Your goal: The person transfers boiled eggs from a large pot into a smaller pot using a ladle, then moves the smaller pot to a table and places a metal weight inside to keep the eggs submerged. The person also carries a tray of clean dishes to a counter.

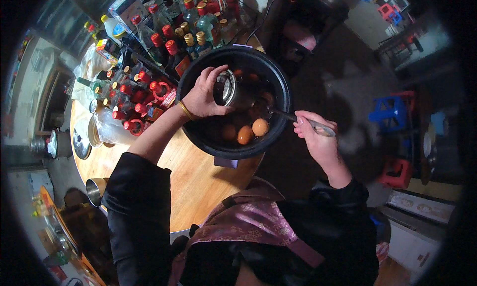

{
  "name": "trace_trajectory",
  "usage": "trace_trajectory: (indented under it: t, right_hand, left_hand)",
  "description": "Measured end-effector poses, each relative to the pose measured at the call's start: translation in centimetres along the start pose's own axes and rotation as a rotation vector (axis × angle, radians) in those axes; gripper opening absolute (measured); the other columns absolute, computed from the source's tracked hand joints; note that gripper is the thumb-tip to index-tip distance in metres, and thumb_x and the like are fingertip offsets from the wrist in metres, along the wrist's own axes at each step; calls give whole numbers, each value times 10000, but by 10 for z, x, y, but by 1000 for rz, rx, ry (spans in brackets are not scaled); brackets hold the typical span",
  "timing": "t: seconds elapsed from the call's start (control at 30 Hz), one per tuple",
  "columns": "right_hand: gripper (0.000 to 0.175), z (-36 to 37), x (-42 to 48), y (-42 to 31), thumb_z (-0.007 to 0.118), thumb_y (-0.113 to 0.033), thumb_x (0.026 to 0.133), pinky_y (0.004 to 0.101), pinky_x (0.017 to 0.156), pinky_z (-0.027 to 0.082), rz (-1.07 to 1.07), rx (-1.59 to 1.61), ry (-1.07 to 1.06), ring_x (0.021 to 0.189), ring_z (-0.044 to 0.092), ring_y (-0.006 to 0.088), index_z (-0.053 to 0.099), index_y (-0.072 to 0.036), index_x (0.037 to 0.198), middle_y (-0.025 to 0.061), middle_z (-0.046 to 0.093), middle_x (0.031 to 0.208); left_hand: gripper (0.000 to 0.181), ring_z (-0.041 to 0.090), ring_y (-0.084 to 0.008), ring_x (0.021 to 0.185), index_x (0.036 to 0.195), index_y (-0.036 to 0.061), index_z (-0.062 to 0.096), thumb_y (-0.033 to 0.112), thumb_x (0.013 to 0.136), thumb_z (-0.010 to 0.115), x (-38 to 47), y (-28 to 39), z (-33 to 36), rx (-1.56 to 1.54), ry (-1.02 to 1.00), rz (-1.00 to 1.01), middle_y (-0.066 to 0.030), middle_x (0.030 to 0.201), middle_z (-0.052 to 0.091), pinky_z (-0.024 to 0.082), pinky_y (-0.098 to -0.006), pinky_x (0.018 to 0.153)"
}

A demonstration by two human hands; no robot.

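Note:
A large black pot (192, 140) of dark liquid stands at the edge of a wooden table, with several brown eggs (245, 134) in it. My left hand (205, 94) grips a metal cup (226, 88) by its rim, tilted on its side inside the pot. In my right hand (316, 137) is the handle of a spoon or ladle (287, 116); it reaches over the pot's right rim. Its lower end is hard to make out in the dark liquid near the cup's mouth.
Many glass bottles with red and gold caps (171, 47) crowd the table (197, 196) behind and left of the pot. A steel cup (95, 191) stands near the left edge. Blue (389, 111) and red plastic stools (397, 173) are on the floor to the right.

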State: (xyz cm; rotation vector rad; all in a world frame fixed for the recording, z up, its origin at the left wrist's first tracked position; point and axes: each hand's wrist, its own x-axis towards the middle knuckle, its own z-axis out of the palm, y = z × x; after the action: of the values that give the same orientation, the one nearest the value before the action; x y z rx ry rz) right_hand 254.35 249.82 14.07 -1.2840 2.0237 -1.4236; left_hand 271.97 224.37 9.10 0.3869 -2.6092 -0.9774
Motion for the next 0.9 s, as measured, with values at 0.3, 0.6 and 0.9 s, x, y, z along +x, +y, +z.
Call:
trace_trajectory:
  t: [0.3, 0.6, 0.9]
  right_hand:
    - [173, -19, 7, -23, 560, -71, 853, 251, 611, 530, -44, 39, 112, 690, 656, 166, 615, 40, 973, 126, 661, 778]
    - [160, -21, 10, -15, 582, -60, 835, 255, 598, 529, -17, 139, 171, 679, 657, 170, 621, 40, 953, 137, 661, 777]
    - [171, -14, 30, -16, 620, -25, 766, 313, 581, 507, -466, -138, -92, 683, 637, 267, 614, 14, 932, 152, 639, 803]
  left_hand:
    - [991, 430, -443, 1086, 1344, 228, 298, 381, 485, 768, 14, 37, 0, 383, -109, -300, -247, 1234, 357, 426, -468, 907]
    - [1015, 412, -411, 1161, 1377, 171, 254, 502, 544, 732, 34, 64, -23, 421, -446, -587, -262, 1251, 373, 368, -431, 975]
    - [1017, 472, -457, 1073, 1380, 176, 256, 532, 543, 710, 29, 45, -10, 388, -267, -566, -293, 1212, 396, 414, -438, 925]
